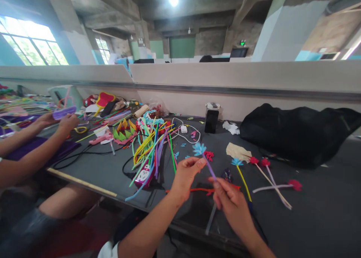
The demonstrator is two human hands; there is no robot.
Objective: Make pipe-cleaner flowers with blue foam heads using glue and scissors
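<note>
My left hand (186, 176) and my right hand (229, 202) are raised over the dark table (324, 213), both pinching one purple pipe-cleaner stem (210, 168) topped by a blue fringed paper flower (199, 149). The left hand grips the stem just below the flower. The right hand grips it lower down, and the stem's pale end sticks out below the fingers. A red pipe cleaner (201, 190) lies on the table under my hands.
Finished flower stems (270, 181) lie to the right, and a black bag (299, 135) sits behind them. A heap of coloured pipe cleaners (152, 145), a phone (211, 121) and a white charger cable lie in the middle. Another person's hands (58, 123) work at the left.
</note>
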